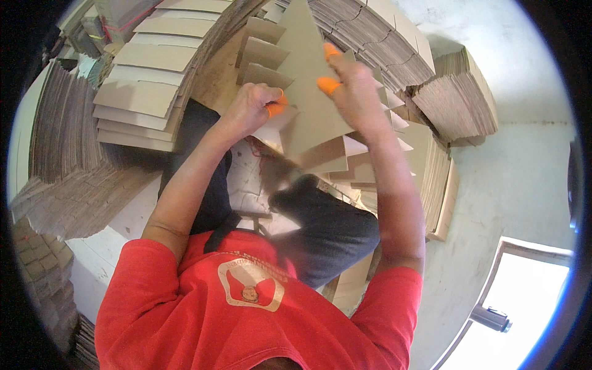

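Note:
A cardboard partition (305, 80) stands in front of me, one long panel with several shorter cross pieces slotted along both sides. My left hand (250, 108) is closed at its left side, the orange finger covers pinching the edge of a cardboard cross piece (285, 126). On the other side, my right hand (354, 89) reaches over the panel, thumb and forefinger in orange covers and spread apart. Nothing shows between those two fingers; the other fingers are partly hidden. More cross pieces (330, 155) stick out below the right wrist.
Stacked cardboard sheets (145, 68) rise at the left, with a tall bundle (65, 123) beside them. Further cardboard stacks (382, 43) and a bundle (456, 92) line the right wall (505, 179). My legs (327, 228) are bent below the partition. A bright opening (524, 302) is at lower right.

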A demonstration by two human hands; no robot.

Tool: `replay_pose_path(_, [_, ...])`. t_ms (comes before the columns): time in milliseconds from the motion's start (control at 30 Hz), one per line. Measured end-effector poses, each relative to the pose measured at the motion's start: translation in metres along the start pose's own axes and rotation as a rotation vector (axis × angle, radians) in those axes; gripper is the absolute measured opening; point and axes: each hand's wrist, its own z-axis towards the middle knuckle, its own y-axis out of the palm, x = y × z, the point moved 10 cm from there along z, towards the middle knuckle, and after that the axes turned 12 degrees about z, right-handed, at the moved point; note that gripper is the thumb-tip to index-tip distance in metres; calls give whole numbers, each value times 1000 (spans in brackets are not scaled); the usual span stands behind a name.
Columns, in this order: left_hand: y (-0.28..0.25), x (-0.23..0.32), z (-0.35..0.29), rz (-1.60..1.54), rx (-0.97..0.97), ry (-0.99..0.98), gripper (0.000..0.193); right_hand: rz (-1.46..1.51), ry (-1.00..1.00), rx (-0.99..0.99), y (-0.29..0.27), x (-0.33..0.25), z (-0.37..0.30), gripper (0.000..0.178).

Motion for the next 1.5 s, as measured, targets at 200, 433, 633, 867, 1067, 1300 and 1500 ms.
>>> replay_pose_path(200, [1, -6, -2, 22, -11, -34, 16, -48, 295, -294, 52, 1, -17, 33])
replay_pose_path(433, [0, -6, 1, 42, -62, -109, 15, -183, 80, -351, 77, -29, -39, 15])
replay_pose_path(633, [-14, 44, -2, 342, 44, 176, 56, -93, 282, -75, 22, 4, -54, 22])
replay_pose_path(867, [44, 88, 30, 554, -301, 358, 97, -92, 680, 36, -31, 126, -135, 29])
replay_pose_path(1067, [79, 83, 83, 528, -438, 464, 87, 150, 157, 16, -15, 44, -141, 26])
replay_pose_path(1300, [120, 41, 87, 436, -652, 499, 21, -424, 645, 682, -167, 144, -294, 48])
replay_pose_path(1500, [29, 40, 129, 81, -220, 174, 20, -869, 965, 147, -129, 226, -393, 78])
